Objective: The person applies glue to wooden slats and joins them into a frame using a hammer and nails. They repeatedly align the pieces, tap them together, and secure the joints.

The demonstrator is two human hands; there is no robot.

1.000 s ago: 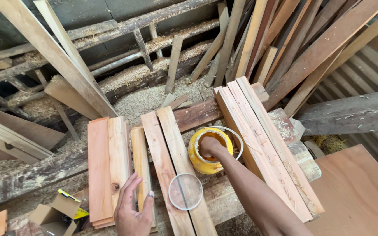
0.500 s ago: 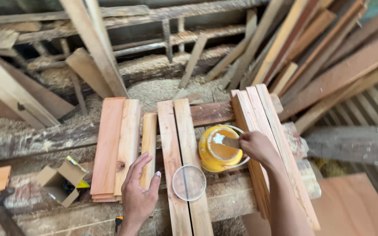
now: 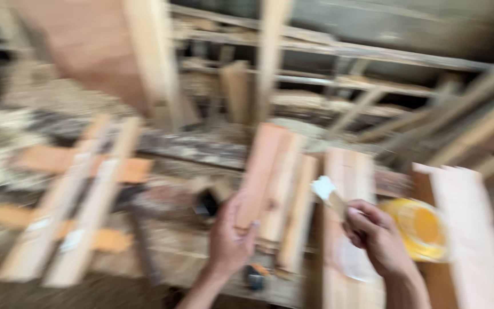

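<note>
Two hands show in the head view, and heavy blur smears everything around them. Your left hand grips the near end of a reddish wooden slat, thumb on top and fingers curled under its edge, so the slat is pinched at its lower end. That slat lies in a small group with two paler slats just beside it on the right, all running away from you on the workbench.

Your right hand is closed around the handle of a small brush, fingers pressed together around it; the pale tip of the brush points up and to the left, between the slat group and a wider light plank. Whether the tip touches any wood you cannot tell through the blur.

Just right of your right hand sits a yellow tub, near the wrist and partly behind a broad pale board. A clear round lid lies under the hand on the plank, faintly visible.

Farther left, two long light battens lie side by side, well apart from both hands. Upright planks lean blurred behind.
</note>
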